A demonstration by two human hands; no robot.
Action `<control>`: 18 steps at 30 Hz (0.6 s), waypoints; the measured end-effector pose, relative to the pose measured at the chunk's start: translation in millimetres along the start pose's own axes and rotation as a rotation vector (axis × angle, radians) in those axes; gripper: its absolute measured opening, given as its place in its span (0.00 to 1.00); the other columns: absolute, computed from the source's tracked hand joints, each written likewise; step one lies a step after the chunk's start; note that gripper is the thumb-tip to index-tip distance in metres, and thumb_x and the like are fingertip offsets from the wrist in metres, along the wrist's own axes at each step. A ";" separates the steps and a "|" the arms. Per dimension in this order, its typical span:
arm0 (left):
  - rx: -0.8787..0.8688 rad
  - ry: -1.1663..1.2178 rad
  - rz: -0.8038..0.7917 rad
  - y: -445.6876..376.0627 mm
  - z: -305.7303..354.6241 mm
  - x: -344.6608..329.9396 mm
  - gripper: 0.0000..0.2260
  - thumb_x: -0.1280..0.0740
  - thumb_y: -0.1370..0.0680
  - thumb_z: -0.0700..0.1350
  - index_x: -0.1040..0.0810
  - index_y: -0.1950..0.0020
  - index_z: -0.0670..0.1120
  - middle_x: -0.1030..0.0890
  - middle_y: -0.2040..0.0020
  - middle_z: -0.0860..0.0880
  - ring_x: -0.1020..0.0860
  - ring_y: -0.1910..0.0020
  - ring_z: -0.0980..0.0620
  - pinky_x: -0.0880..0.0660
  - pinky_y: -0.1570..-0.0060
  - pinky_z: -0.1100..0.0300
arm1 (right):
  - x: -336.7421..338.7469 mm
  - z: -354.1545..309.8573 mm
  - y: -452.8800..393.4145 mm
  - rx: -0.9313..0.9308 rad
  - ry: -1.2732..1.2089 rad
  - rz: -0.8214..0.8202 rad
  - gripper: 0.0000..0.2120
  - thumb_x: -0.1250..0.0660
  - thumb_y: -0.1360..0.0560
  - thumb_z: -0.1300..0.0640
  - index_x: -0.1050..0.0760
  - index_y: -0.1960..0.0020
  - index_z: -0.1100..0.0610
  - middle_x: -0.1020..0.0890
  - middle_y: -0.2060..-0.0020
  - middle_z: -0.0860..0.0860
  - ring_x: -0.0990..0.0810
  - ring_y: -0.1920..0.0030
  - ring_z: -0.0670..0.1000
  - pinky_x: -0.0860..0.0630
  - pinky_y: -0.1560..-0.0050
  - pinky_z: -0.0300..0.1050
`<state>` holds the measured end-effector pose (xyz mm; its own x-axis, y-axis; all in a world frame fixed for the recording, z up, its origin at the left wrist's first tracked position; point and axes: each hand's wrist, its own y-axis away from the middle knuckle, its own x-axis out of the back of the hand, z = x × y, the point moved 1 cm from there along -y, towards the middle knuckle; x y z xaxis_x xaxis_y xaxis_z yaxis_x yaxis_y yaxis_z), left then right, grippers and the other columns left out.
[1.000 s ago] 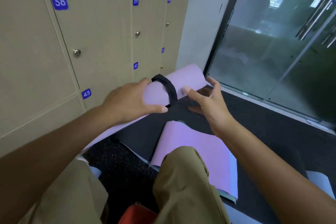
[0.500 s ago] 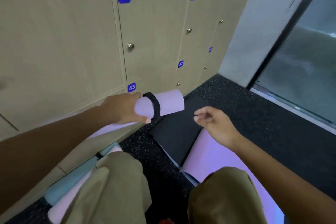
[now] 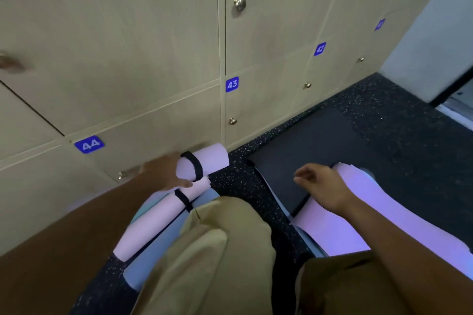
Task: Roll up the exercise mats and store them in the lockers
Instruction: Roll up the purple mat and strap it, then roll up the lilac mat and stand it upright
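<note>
My left hand (image 3: 163, 172) grips a rolled lilac mat (image 3: 207, 161) bound by a black strap, holding it low in front of locker 44 (image 3: 153, 130). Just below it lies a second rolled lilac mat (image 3: 158, 217) with a black strap, on the floor beside a light blue roll (image 3: 151, 261). My right hand (image 3: 322, 186) hovers with loosely curled fingers, holding nothing, over a flat black mat (image 3: 302, 151). Under the black mat lies an unrolled lilac mat (image 3: 358, 215). All locker doors in view are closed.
Beige lockers numbered 42, 43 (image 3: 256, 102) and 44 fill the wall, each with a small metal knob. My knees in khaki trousers (image 3: 220, 250) are at the bottom. Dark speckled floor (image 3: 399, 110) stretches right toward a white wall corner (image 3: 430, 59).
My view has swung left and down toward the lower lockers. My left hand has carried the strapped lilac roll down beside the rolls on the floor. My right hand stays free over the black mat.
</note>
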<state>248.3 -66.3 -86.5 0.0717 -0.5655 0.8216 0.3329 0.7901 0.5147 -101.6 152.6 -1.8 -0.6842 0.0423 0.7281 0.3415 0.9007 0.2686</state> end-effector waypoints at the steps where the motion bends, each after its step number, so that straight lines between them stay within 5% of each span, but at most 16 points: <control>1: 0.029 -0.028 0.014 -4.1 -6.3 -4.0 0.59 0.27 0.44 0.76 0.39 0.20 0.48 0.27 0.27 0.45 0.25 0.32 0.44 0.28 0.33 0.48 | -3.3 3.4 -2.7 -0.004 0.014 -0.019 0.02 0.28 0.21 0.55 0.20 0.49 0.50 0.16 0.53 0.44 0.18 0.48 0.47 0.22 0.42 0.47; 5: 0.114 -0.181 0.117 -11.9 -18.0 -13.3 0.35 0.26 0.32 0.66 0.27 0.32 0.47 0.20 0.41 0.45 0.20 0.44 0.42 0.22 0.42 0.46 | -11.9 9.0 -8.4 0.011 0.018 -0.029 0.01 0.29 0.21 0.54 0.19 0.49 0.50 0.16 0.54 0.44 0.18 0.50 0.46 0.22 0.45 0.46; 12: 0.082 -0.340 0.159 -21.4 -24.3 -15.5 0.31 0.32 0.22 0.63 0.35 0.28 0.45 0.25 0.34 0.42 0.24 0.37 0.40 0.26 0.45 0.49 | -22.5 8.1 -23.0 0.000 0.004 -0.075 0.02 0.30 0.21 0.56 0.19 0.49 0.52 0.16 0.55 0.45 0.18 0.53 0.45 0.26 0.53 0.37; 18: 0.008 -0.318 0.192 -17.3 -8.7 8.3 0.24 0.32 0.22 0.61 0.30 0.34 0.46 0.24 0.38 0.43 0.23 0.41 0.40 0.27 0.47 0.48 | -20.5 11.0 -23.5 -0.047 -0.002 -0.070 0.02 0.29 0.21 0.56 0.20 0.52 0.50 0.16 0.56 0.48 0.16 0.57 0.48 0.21 0.51 0.44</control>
<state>251.4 -86.7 -90.7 -0.1637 -0.3061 0.9378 0.3343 0.8772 0.3446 -102.7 135.3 -30.0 -0.7089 -0.0187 0.7051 0.3229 0.8802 0.3479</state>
